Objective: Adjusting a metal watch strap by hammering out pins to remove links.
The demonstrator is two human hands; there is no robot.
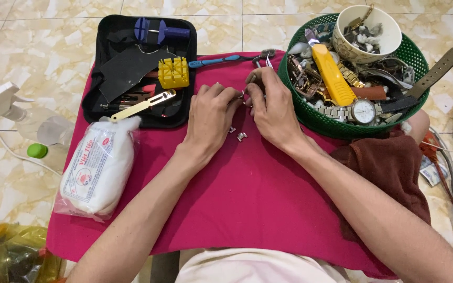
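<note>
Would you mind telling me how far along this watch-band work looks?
Done: two loose links lie on the pink cloth. In hand: left hand and right hand pinch a small metal piece. Left: the green basket is full of watches.

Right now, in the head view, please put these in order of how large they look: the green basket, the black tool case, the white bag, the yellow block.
1. green basket
2. black tool case, close to the basket in apparent size, so this order is unsure
3. white bag
4. yellow block, clearly the smallest
</note>
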